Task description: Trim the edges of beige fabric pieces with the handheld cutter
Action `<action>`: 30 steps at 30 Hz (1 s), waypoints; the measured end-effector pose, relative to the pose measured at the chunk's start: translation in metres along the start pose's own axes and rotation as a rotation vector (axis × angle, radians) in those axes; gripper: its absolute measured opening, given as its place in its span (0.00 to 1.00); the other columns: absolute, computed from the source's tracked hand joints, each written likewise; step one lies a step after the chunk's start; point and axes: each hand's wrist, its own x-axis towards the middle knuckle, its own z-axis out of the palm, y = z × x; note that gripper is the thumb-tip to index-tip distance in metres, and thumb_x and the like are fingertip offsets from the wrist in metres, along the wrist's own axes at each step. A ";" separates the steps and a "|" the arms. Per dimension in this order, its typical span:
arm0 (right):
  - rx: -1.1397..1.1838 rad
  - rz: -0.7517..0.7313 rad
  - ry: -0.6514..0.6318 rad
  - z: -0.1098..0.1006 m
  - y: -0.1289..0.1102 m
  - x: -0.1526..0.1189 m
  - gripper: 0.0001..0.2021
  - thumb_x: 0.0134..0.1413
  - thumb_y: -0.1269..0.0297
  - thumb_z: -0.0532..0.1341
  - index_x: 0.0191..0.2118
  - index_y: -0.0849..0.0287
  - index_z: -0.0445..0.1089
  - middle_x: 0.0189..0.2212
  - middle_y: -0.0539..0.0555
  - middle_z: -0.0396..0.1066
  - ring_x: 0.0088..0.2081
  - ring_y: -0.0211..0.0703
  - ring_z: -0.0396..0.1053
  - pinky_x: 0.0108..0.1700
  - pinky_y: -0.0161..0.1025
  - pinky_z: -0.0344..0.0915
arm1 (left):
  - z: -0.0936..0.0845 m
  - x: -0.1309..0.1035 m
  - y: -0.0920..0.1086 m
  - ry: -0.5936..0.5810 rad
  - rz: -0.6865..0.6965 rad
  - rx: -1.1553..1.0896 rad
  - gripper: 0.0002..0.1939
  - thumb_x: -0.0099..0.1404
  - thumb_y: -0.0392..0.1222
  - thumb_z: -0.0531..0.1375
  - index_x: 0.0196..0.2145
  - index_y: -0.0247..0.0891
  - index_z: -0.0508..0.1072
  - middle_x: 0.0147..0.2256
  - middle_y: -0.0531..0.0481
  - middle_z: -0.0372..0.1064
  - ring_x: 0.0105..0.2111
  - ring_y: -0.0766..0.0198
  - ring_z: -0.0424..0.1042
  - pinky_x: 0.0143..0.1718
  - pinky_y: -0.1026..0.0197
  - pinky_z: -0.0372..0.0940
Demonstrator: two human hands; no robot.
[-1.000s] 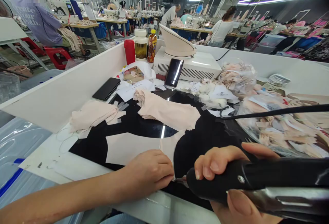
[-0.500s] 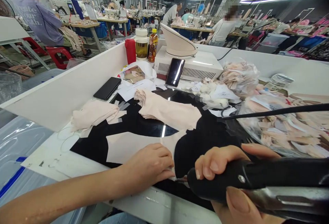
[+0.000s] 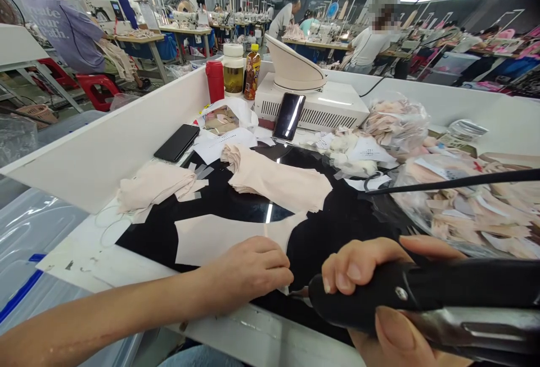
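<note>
The left hand [image 3: 253,268] lies on the near end of a pale fabric piece [image 3: 219,238], with the fingers bent and pressed together, and the fingertips [image 3: 283,277] hold the cloth edge flat on the black work surface [image 3: 337,221]. The fabric piece is spread flat on this black surface, near the front edge of the white table [image 3: 270,333], just in front of the person. The right hand [image 3: 379,294] is wrapped tightly around the handle of a black hand tool [image 3: 422,291]; the fingers go over the top and the thumb is under it. The small metal tip of the tool [image 3: 300,293] points to the left and stands just beside the left fingertips, at the cloth edge; I cannot tell if the tip touches the cloth. A black cable [image 3: 455,182] runs from the right side across the table above the tool. Behind the flat piece lie a folded stack of pale fabric [image 3: 278,179] in the middle and a second bundle of fabric [image 3: 152,184] to the left. A clear bag of small cut pieces [image 3: 472,209] is on the right. Farther back stand a white machine box [image 3: 316,108] with a phone [image 3: 289,117] leaning on it, another dark phone [image 3: 177,142] lying flat, a red cup [image 3: 215,80], a jar [image 3: 233,69] and a bottle [image 3: 252,72]. Other people sit at sewing tables in the background.
</note>
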 end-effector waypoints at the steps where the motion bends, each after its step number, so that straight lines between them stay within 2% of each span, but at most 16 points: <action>1: 0.001 0.000 -0.002 0.000 0.000 0.000 0.20 0.59 0.63 0.73 0.53 0.48 0.69 0.30 0.47 0.74 0.28 0.39 0.70 0.30 0.39 0.74 | 0.000 0.000 -0.001 -0.016 0.011 -0.013 0.02 0.74 0.31 0.62 0.42 0.36 0.73 0.40 0.50 0.74 0.44 0.61 0.72 0.53 0.59 0.66; 3: 0.009 -0.004 -0.006 -0.001 0.001 0.000 0.20 0.59 0.63 0.73 0.54 0.48 0.69 0.30 0.47 0.74 0.28 0.39 0.70 0.30 0.39 0.74 | 0.000 -0.002 -0.003 -0.021 0.028 -0.040 0.03 0.76 0.32 0.61 0.44 0.35 0.74 0.41 0.49 0.76 0.45 0.60 0.72 0.53 0.59 0.67; 11: 0.019 0.019 0.000 0.000 -0.002 0.002 0.20 0.58 0.63 0.74 0.53 0.47 0.70 0.29 0.46 0.74 0.28 0.39 0.71 0.29 0.38 0.74 | -0.003 -0.008 -0.010 -0.008 0.105 -0.152 0.15 0.81 0.32 0.49 0.48 0.33 0.75 0.45 0.43 0.78 0.49 0.60 0.75 0.60 0.59 0.66; 17: 0.008 0.041 0.002 0.001 -0.004 0.003 0.18 0.58 0.64 0.74 0.51 0.46 0.71 0.29 0.46 0.74 0.27 0.39 0.70 0.28 0.38 0.74 | -0.001 -0.010 -0.011 0.004 0.133 -0.149 0.15 0.82 0.33 0.50 0.52 0.33 0.76 0.50 0.42 0.79 0.51 0.61 0.76 0.62 0.59 0.66; 23: -0.011 0.033 0.013 0.000 -0.003 0.002 0.19 0.57 0.63 0.74 0.51 0.46 0.70 0.29 0.46 0.73 0.26 0.39 0.69 0.27 0.39 0.73 | 0.001 -0.012 -0.013 0.030 0.157 -0.155 0.15 0.81 0.32 0.51 0.50 0.31 0.78 0.50 0.43 0.79 0.52 0.60 0.76 0.63 0.59 0.67; 27: -0.021 0.052 0.013 -0.001 -0.003 0.001 0.19 0.57 0.62 0.74 0.51 0.45 0.70 0.29 0.46 0.73 0.27 0.40 0.69 0.28 0.39 0.72 | 0.002 -0.012 -0.014 0.039 0.188 -0.088 0.13 0.80 0.32 0.54 0.50 0.32 0.79 0.49 0.43 0.79 0.52 0.61 0.77 0.63 0.59 0.67; 30: -0.010 0.063 0.001 -0.004 -0.002 0.000 0.20 0.58 0.63 0.73 0.53 0.43 0.70 0.29 0.46 0.72 0.27 0.41 0.69 0.28 0.40 0.72 | 0.002 -0.013 -0.013 0.024 0.207 -0.032 0.15 0.81 0.33 0.52 0.51 0.32 0.79 0.50 0.44 0.80 0.53 0.61 0.77 0.64 0.59 0.66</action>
